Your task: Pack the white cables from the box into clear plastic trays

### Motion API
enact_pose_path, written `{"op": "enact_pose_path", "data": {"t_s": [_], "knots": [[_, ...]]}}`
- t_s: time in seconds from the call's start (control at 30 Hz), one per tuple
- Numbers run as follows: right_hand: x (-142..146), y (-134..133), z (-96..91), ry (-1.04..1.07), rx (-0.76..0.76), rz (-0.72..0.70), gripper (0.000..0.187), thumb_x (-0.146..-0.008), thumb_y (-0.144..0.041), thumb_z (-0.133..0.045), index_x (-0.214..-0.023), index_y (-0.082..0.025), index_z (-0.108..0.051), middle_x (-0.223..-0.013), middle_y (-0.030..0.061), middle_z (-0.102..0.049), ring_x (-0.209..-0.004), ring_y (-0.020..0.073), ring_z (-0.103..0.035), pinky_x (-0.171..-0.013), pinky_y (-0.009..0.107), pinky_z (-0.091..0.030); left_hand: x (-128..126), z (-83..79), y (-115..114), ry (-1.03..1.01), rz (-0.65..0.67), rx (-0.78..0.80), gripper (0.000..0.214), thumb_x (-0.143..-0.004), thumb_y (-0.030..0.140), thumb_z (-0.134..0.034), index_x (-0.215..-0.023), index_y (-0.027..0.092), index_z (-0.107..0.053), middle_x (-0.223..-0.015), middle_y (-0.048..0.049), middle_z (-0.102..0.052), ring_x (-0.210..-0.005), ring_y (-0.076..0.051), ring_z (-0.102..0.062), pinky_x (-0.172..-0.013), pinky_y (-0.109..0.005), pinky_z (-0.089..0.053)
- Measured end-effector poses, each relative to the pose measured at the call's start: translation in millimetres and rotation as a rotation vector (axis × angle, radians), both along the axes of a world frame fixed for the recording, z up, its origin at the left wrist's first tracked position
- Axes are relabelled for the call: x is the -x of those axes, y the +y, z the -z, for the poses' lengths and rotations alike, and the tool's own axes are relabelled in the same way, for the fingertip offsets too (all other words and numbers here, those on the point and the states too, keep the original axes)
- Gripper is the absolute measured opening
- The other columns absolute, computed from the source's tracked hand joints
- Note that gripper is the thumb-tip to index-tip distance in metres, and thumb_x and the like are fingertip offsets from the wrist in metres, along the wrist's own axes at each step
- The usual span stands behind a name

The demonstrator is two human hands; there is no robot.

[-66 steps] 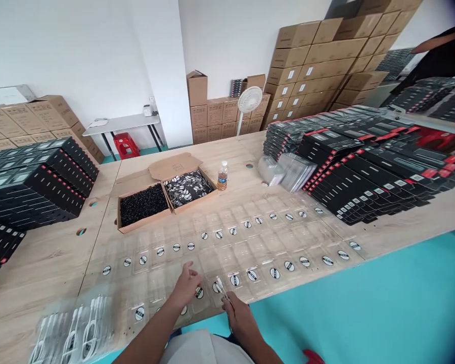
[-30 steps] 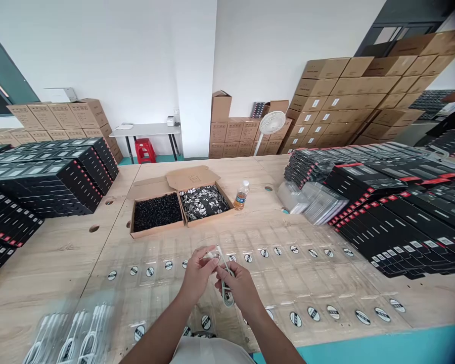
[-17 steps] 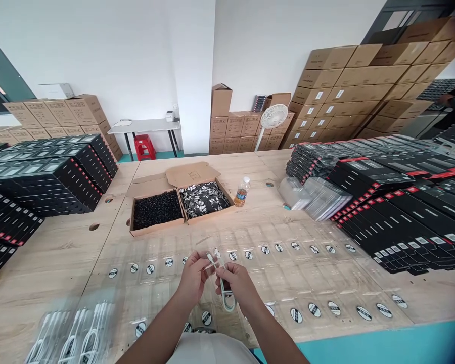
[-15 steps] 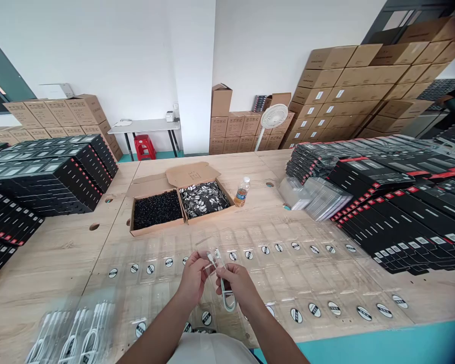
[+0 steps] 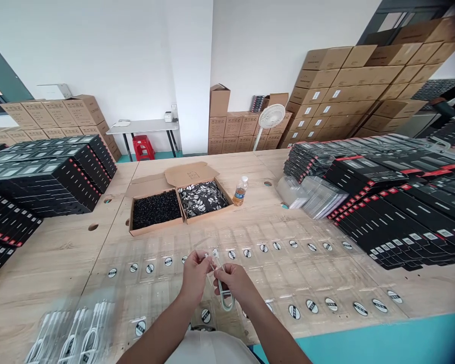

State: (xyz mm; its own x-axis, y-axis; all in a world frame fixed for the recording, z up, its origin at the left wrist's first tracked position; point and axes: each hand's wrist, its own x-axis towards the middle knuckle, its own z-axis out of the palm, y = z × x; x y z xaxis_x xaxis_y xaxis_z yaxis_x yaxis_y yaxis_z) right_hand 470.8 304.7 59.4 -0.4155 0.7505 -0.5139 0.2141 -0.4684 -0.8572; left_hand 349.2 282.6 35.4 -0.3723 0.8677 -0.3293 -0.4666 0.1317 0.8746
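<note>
My left hand (image 5: 195,275) and my right hand (image 5: 235,283) meet above the table's near edge, both pinched on a coiled white cable (image 5: 223,296). Its two connector ends (image 5: 213,254) stick up between my fingertips, and the loop hangs below my right hand. Under my hands lie rows of clear plastic trays (image 5: 288,263) with round black-and-white stickers. Several trays at the near left hold white cables (image 5: 72,336).
An open cardboard box (image 5: 176,205) holds small black parts and printed packets. A water bottle (image 5: 240,190) stands beside it. Stacks of black boxes sit at left (image 5: 49,177) and right (image 5: 394,202). Clear bags (image 5: 311,194) lie mid-right. Cartons (image 5: 349,96) and a fan (image 5: 269,119) stand behind.
My hands lifted the white cable off the trays at the table edge and brought it together in front of me; over the last half second they barely shifted.
</note>
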Motion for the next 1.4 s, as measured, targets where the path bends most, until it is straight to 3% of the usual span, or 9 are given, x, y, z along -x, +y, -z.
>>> {"op": "enact_pose_path", "data": {"t_s": [0.07, 0.2, 0.43, 0.57, 0.7, 0.83, 0.97, 1.17, 1.4], "knots": [[0, -1, -0.2, -0.138, -0.151, -0.041, 0.017, -0.075, -0.031, -0.057, -0.063, -0.020, -0.050, -0.060, 0.0005, -0.065, -0.052, 0.0154, -0.063, -0.046, 0.022, -0.036, 0, 0.0, 0, -0.052, -0.005, -0.005, 0.023, -0.064, 0.031, -0.073, -0.072, 0.018, -0.056, -0.059, 0.0011, -0.062, -0.055, -0.014, -0.058, -0.059, -0.030, -0.047], [1, -5, 3.0, -0.552, -0.638, -0.114, 0.021, -0.076, -0.027, -0.059, -0.057, -0.021, -0.053, -0.059, 0.0043, -0.065, -0.057, 0.0177, -0.060, -0.052, 0.025, -0.030, 1, -0.3, 0, -0.151, -0.016, 0.017, 0.025, -0.061, 0.029, -0.075, -0.070, 0.018, -0.054, -0.056, 0.0026, -0.061, -0.053, -0.014, -0.058, -0.061, -0.030, -0.049], [-5, -6, 5.8, -0.558, -0.841, -0.155, 0.020, -0.088, -0.035, -0.047, -0.085, -0.023, -0.063, -0.066, 0.0023, -0.066, -0.060, 0.0184, -0.059, -0.056, 0.026, -0.033, 8, -14.8, 4, -0.131, -0.019, -0.009, 0.026, -0.061, 0.029, -0.078, -0.070, 0.017, -0.056, -0.062, 0.0025, -0.061, -0.058, -0.012, -0.058, -0.065, -0.029, -0.049], [-8, -4, -2.0, -0.643, -1.084, -0.055, 0.026, -0.090, -0.034, -0.045, -0.079, -0.023, -0.066, -0.091, 0.0081, -0.065, -0.082, 0.0211, -0.059, -0.065, 0.028, -0.038, 7, -29.1, 6, -0.110, 0.007, -0.070, 0.027, -0.061, 0.030, -0.079, -0.075, 0.018, -0.059, -0.069, 0.0021, -0.062, -0.063, -0.011, -0.058, -0.069, -0.030, -0.050], [-9, 1, -10.2, -0.539, -1.039, 0.023, 0.028, -0.091, -0.036, -0.048, -0.074, -0.021, -0.065, -0.079, 0.0058, -0.062, -0.071, 0.0171, -0.057, -0.062, 0.026, -0.038, 7, -39.4, 6, -0.203, 0.024, -0.079, 0.034, -0.060, 0.027, -0.081, -0.088, 0.019, -0.063, -0.073, 0.0022, -0.063, -0.068, -0.012, -0.060, -0.071, -0.029, -0.050], [-10, 5, -14.4, -0.456, -0.998, -0.010, 0.036, -0.094, -0.040, -0.042, -0.071, -0.019, -0.061, -0.071, 0.0044, -0.061, -0.064, 0.0157, -0.054, -0.058, 0.025, -0.037, 8, -41.1, 4, -0.376, 0.066, -0.014, 0.036, -0.061, 0.022, -0.080, -0.094, 0.017, -0.065, -0.075, -0.0016, -0.067, -0.067, -0.013, -0.062, -0.069, -0.030, -0.052], [-11, 2, -19.0, -0.597, -1.028, -0.170, 0.037, -0.097, -0.031, -0.033, -0.077, -0.018, -0.061, -0.076, 0.0055, -0.064, -0.066, 0.0163, -0.056, -0.058, 0.025, -0.035, 6, -37.3, 2, -0.436, 0.042, 0.001, 0.027, -0.064, 0.022, -0.078, -0.088, 0.016, -0.067, -0.083, -0.0051, -0.070, -0.076, -0.016, -0.065, -0.074, -0.033, -0.053], [-9, -1, -32.4, -0.882, -1.062, -0.467, 0.032, -0.096, -0.022, -0.033, -0.082, -0.017, -0.061, -0.081, 0.0074, -0.068, -0.072, 0.0180, -0.061, -0.062, 0.028, -0.035, -3, -37.3, 0, -0.378, 0.025, -0.014, 0.026, -0.066, 0.027, -0.075, -0.088, 0.018, -0.064, -0.081, -0.0055, -0.071, -0.076, -0.019, -0.066, -0.068, -0.030, -0.051], [-7, 1, -46.6, -0.952, -1.022, -0.581, 0.029, -0.093, -0.016, -0.035, -0.086, -0.015, -0.063, -0.085, 0.0106, -0.071, -0.076, 0.0204, -0.065, -0.061, 0.028, -0.035, -12, -40.3, 1, -0.258, 0.021, 0.016, 0.028, -0.057, 0.021, -0.079, -0.081, 0.016, -0.065, -0.075, -0.0022, -0.068, -0.070, -0.014, -0.062, -0.068, -0.028, -0.048]]}}
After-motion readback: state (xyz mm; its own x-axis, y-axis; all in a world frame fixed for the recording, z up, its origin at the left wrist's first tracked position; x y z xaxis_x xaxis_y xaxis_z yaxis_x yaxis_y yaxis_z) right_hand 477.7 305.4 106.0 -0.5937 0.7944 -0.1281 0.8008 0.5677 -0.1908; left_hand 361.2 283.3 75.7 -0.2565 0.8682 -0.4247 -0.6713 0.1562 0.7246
